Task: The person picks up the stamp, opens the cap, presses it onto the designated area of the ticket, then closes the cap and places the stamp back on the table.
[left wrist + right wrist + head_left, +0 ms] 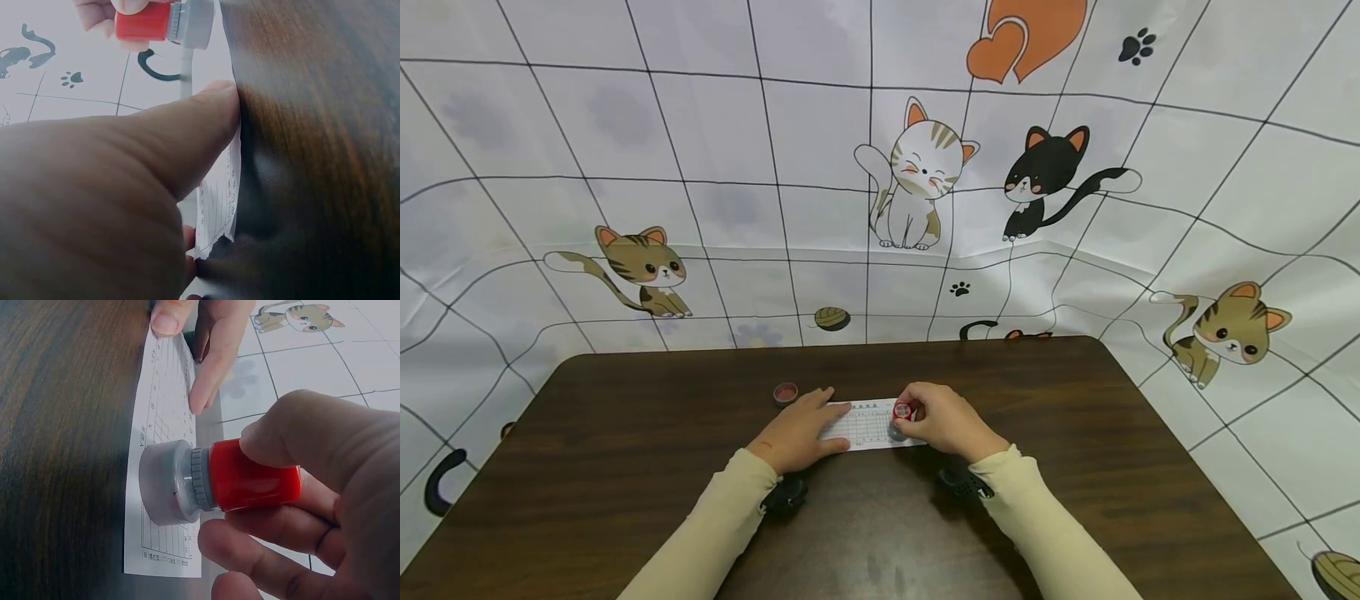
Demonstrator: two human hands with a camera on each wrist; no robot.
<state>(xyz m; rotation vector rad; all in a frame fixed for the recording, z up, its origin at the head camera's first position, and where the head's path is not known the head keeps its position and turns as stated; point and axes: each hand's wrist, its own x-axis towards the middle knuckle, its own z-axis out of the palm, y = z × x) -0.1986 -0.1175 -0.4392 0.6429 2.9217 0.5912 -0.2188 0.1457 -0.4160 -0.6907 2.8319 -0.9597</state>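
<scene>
Now stamp (201, 478) pinched in right fingers (281, 525), paper (164, 415) beneath; left fingers (217, 369) spread on paper.

On a dark brown table (625, 458), the left hand (799, 431) rests with spread fingers on the left end of a white printed form (868, 427). The right hand (947, 421) pinches a red-topped stamp (902, 411) — its grey base down at the form's right end. A small round reddish cap (786, 393) lies just beyond the left hand. Both sleeves (711, 525) are pale yellow, with a black device (786, 494) at each wrist — and behind the table hangs a white gridded sheet (820, 142) with cartoon cats (925, 162).
</scene>
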